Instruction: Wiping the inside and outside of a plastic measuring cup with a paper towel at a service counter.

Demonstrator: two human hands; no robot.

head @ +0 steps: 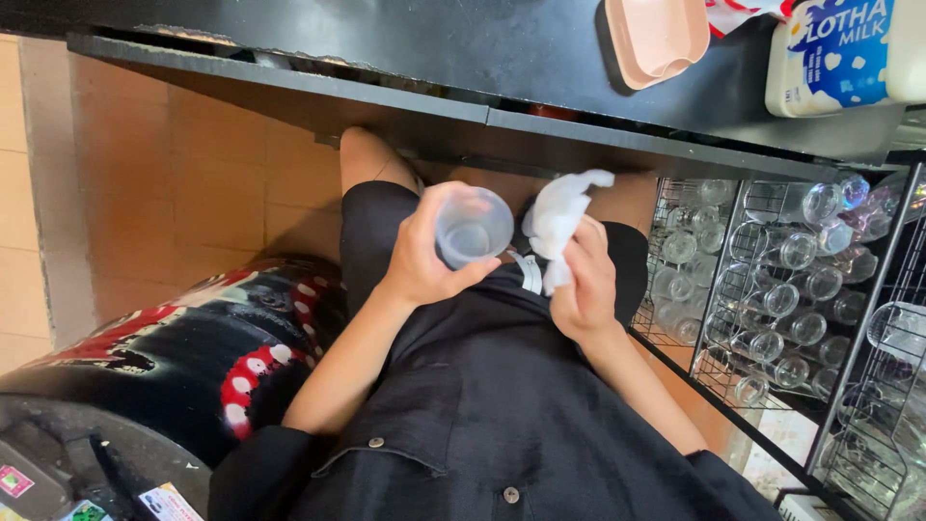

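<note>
A clear cup (473, 229) is held in the left hand (424, 256), the fingers wrapped round its wall, its open mouth turned up toward the camera. A crumpled white cloth (559, 224) is pinched in the fingers of the right hand (584, 289), just beside the cup. Both are held above the lap, below the edge of a black desk (434, 58). On the desk a pink tray (656, 37) and a milk jug (844, 53) are seen. Glasses are stacked in a wire rack (772, 289) to the right.

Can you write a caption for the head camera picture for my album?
Left hand holds a clear cup; right hand grips a white cloth beside wire racks of glasses.
</note>
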